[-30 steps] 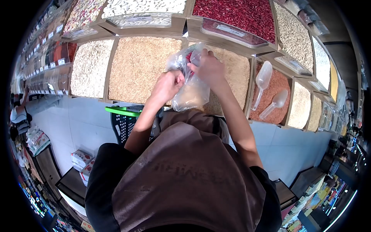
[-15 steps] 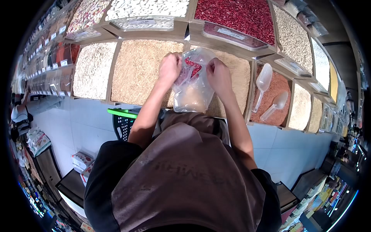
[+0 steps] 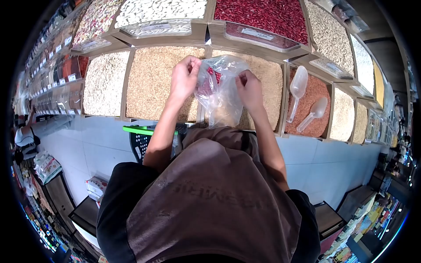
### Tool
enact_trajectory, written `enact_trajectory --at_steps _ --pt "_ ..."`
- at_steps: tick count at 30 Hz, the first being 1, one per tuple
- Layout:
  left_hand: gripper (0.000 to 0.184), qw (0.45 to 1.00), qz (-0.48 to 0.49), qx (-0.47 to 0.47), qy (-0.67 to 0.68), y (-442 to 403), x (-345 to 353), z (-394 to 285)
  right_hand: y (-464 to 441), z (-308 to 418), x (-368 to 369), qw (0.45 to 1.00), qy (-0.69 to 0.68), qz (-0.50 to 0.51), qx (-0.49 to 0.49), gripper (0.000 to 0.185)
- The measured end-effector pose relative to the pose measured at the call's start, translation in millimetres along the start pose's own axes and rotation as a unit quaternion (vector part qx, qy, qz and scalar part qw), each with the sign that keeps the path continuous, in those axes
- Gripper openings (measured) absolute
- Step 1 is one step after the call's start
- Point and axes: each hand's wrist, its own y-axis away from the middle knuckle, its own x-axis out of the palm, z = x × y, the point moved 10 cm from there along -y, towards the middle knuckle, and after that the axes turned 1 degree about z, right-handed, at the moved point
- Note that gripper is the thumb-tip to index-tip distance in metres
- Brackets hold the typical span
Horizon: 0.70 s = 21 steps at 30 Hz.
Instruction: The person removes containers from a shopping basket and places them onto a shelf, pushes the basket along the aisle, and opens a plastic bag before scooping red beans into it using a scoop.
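A clear plastic bag [image 3: 226, 98] hangs between my hands in front of the grain bins, with some red beans [image 3: 215, 75] showing through its upper left part. My left hand [image 3: 185, 76] pinches the bag's left edge between thumb and fingers. On the other side, my right hand [image 3: 250, 90] has its fingers curled in on the bag's right edge. Behind the bag lie a bin of tan grain [image 3: 162, 81] and another bin of light brown grain [image 3: 268, 87].
Two clear scoops, one upright [image 3: 299, 83] and one slanted [image 3: 316, 111], rest on reddish grain [image 3: 302, 103]. Red kidney beans [image 3: 263, 17] and white beans [image 3: 160, 11] fill upper bins. A green-handled black basket [image 3: 138, 140] stands at my left. Another person [image 3: 25, 136] is at far left.
My left hand has shifted slightly left, and the bag's left side looks more crumpled. Fewer red beans show through the plastic. My right hand stays at the bag's right edge.
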Motion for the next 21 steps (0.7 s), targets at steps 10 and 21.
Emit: enact_trajectory --at_steps 10,21 --pt "0.014 0.999 -0.022 0.014 -0.027 5.2 -4.9 14.0 27.9 106.2 57.2 0.939 0.095 0.082 -0.320 0.021" --pt "0.015 0.997 -0.057 0.041 -0.021 13.0 -9.8 8.6 -1.7 68.7 94.9 0.946 0.132 0.101 -0.277 0.022"
